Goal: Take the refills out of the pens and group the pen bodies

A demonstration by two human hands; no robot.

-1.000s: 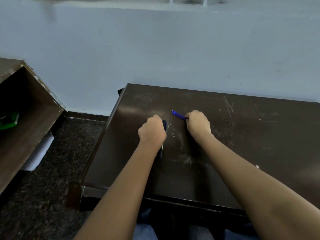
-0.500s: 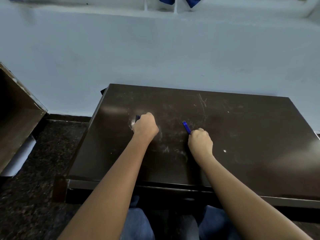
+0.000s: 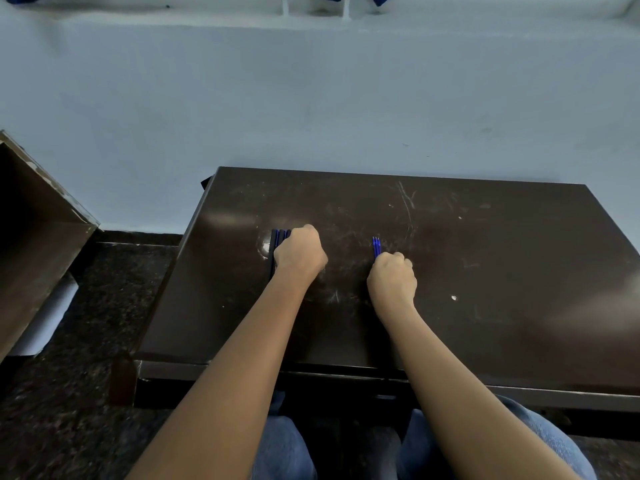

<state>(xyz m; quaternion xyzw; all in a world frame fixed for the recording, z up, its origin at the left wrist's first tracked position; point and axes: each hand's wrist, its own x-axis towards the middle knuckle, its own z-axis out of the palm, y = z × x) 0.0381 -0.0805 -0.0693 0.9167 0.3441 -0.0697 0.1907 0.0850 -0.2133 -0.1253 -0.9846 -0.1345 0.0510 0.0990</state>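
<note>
A bundle of dark blue pen bodies point(image 3: 279, 239) lies on the dark brown table point(image 3: 485, 258), pointing away from me. My left hand point(image 3: 300, 255) is closed over them, hiding their middle. To the right, thin blue refills point(image 3: 376, 247) stick out past the knuckles of my right hand point(image 3: 392, 284), which is closed around them low on the tabletop. The two hands are well apart, bodies on the left and refills on the right.
The table stands against a pale blue wall point(image 3: 311, 98). A brown wooden cabinet point(image 3: 38, 244) is on the left, with dark speckled floor point(image 3: 86, 323) between it and the table. My knees in jeans point(image 3: 540, 441) are under the front edge.
My hands have drawn apart: the left slid leftward with the pen bodies, the right moved rightward and nearer with the refills, which now point straight away. The camera view shifted left and down.
</note>
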